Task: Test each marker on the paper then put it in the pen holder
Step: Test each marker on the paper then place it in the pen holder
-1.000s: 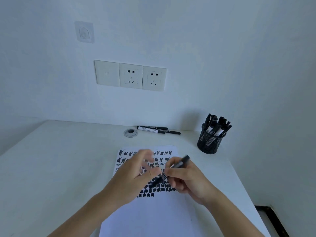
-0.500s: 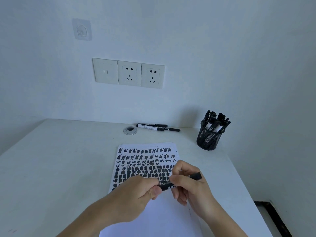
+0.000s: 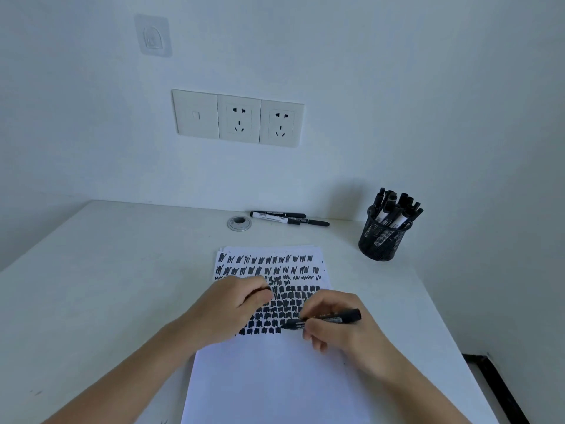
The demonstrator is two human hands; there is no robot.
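The marker [image 3: 331, 318] is black with pale print along its barrel, and its tip rests on the scribble-filled paper [image 3: 275, 381] on the worktop [image 3: 122, 286]. Of the two hands, the right hand [image 3: 342, 336] pinches it mid-barrel, its blunt end jutting rightward. The left hand [image 3: 232, 312], just beside the tip, curls round a small dark cap [image 3: 264, 289].
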